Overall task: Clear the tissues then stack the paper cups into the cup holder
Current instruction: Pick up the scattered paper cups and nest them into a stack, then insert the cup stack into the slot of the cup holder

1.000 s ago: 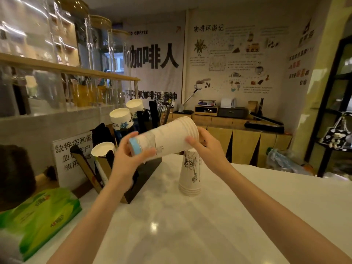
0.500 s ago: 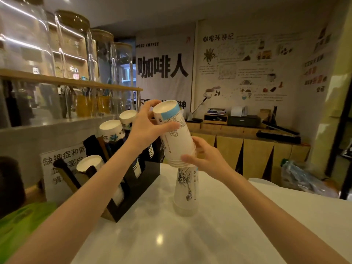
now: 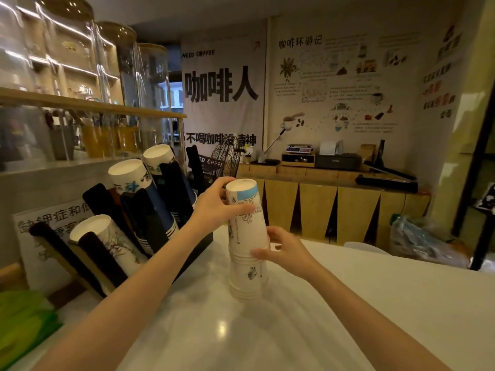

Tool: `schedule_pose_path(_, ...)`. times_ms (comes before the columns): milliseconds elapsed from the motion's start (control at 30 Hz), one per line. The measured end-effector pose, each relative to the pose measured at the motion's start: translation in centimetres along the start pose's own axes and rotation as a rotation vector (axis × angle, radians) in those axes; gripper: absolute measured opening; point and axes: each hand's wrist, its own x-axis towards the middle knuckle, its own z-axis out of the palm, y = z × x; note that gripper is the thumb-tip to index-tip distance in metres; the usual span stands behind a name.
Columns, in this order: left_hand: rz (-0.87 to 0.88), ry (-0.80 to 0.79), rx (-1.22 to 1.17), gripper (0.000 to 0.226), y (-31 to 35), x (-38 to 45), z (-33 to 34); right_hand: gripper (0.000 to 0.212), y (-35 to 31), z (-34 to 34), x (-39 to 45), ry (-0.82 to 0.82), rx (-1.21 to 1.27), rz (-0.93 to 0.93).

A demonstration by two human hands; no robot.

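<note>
An upside-down stack of white paper cups (image 3: pixel 247 226) with a blue band near its top sits nested over a second stack of cups (image 3: pixel 247 282) that stands on the white counter (image 3: pixel 308 317). My left hand (image 3: pixel 214 207) grips the upper stack near its top. My right hand (image 3: pixel 284 253) holds it at the rims where the two stacks meet. To the left stands the black slanted cup holder (image 3: pixel 160 228), with three tilted stacks of cups in its slots. A green tissue pack (image 3: pixel 24 325) lies at the lower left.
A white sign with printed characters (image 3: pixel 51 226) leans behind the cup holder. A glass screen with a wooden shelf (image 3: pixel 93 105) and tall jars rises on the left. Across the room are wooden cabinets (image 3: pixel 334 207) with a scale and printer.
The upper stack swung from lying sideways in both hands to upright, then came down over the standing stack. The view shifted closer to the cup holder.
</note>
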Motion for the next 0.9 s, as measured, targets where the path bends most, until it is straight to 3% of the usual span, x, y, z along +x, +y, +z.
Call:
schedule_pose_path(333, -0.141, -0.055, 0.096, 0.074, -4.7, -2.3, 2.7, 0.069, 3.8, 2.0, 0.4, -0.161, -0.027, 0.174)
schedule_pose_path(500, -0.337, -0.33, 0.128, 0.084, -7.4, -4.0, 3.4, 0.088, 4.0, 2.2, 0.5, -0.201, 0.053, 0.19)
schedule_pose_path(600, -0.459, -0.4, 0.008, 0.103, -9.1, -5.3, 4.1, 0.089, 3.9, 2.5, 0.1, -0.245, 0.13, 0.199)
schedule_pose_path(700, -0.496, -0.354, -0.125, 0.094, -9.6, -5.9, 4.8, 0.083, 3.4, 2.7, -0.5, -0.267, 0.251, 0.2)
schedule_pose_path(900, -0.43, -0.177, -0.141, 0.072, -7.7, -5.9, 3.7, 0.075, 2.4, 3.3, -1.0, -0.174, 0.494, 0.254)
